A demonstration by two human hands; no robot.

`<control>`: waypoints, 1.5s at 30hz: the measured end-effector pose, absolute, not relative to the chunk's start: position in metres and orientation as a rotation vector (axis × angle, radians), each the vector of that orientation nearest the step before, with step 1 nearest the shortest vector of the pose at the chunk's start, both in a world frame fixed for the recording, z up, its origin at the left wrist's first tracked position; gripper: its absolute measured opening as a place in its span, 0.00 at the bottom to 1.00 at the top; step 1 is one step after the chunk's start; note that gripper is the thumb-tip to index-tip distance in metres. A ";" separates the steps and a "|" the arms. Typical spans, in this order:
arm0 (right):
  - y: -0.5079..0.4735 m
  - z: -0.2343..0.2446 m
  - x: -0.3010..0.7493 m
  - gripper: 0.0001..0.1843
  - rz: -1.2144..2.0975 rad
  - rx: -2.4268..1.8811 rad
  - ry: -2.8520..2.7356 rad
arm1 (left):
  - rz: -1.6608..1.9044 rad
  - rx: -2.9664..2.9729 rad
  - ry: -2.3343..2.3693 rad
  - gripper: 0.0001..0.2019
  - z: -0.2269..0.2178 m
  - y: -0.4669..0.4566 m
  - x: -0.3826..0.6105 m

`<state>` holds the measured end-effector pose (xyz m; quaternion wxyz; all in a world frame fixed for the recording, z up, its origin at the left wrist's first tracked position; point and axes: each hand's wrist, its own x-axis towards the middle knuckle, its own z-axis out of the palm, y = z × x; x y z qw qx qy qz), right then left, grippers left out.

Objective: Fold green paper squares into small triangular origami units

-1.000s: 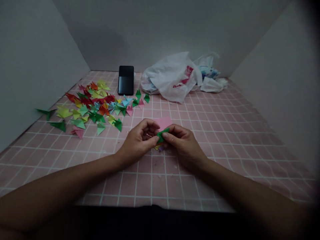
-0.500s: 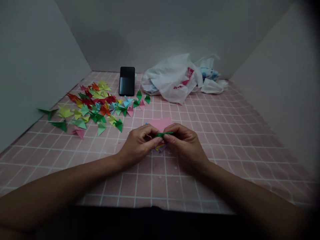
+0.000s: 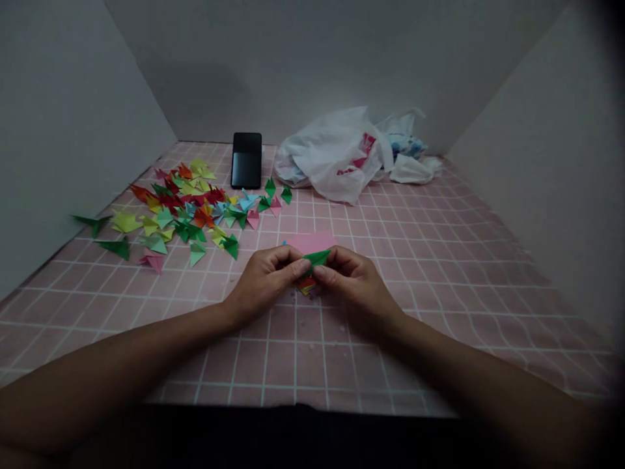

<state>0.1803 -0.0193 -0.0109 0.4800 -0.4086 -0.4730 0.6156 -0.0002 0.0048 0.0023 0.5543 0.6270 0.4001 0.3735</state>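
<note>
And round it comes! Edge-on half a second ago, the small folded green paper piece (image 3: 318, 258) now shows its broad face, presumably easier to work. Left hand (image 3: 263, 277) and right hand (image 3: 364, 283) pinch it, fingers closed, before the flat pink paper sheet (image 3: 312, 241).

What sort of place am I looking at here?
Probably a papercraft corner: a pink, white-gridded tabletop between plain grey walls, many small, pointed, multicoloured folded-paper shapes on it, and folded green paper held in the left hand and right hand.
</note>
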 end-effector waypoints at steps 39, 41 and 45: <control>-0.014 -0.007 0.185 0.15 1.739 -0.967 -1.076 | 0.848 1.010 0.917 0.16 0.001 0.014 0.001; -0.014 -0.008 0.185 0.14 1.743 -0.970 -1.086 | 0.854 1.001 0.913 0.16 0.001 0.014 0.001; -0.013 -0.009 0.186 0.14 1.741 -0.959 -1.105 | 0.856 0.976 0.918 0.15 0.001 0.013 0.001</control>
